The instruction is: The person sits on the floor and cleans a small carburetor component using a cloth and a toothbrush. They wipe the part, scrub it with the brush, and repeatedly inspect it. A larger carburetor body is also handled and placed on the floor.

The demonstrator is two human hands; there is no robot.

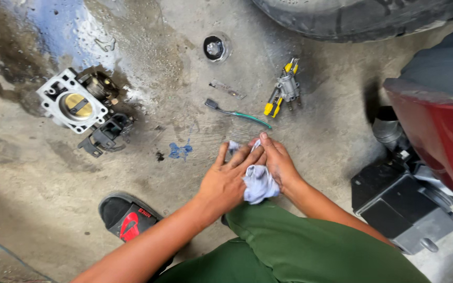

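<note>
A crumpled pale blue-white rag [259, 182] is pressed between both my hands, low over the concrete floor [38, 178]. My left hand [227, 178] lies over its left side with fingers stretched forward. On the rag's right side, my right hand [278, 163] closes around it. A corner of the cloth pokes out past my fingertips. Just beyond my hands lies a small tool with a green wire [237, 111].
A metal throttle body [79, 107] sits at the left on a wet patch. A small part with yellow clips [284, 89] and a round cap [215, 49] lie farther out. A tyre [363, 18] spans the top; a red body panel [441, 131] and black box [402, 207] stand right. My sandal [127, 217] is lower left.
</note>
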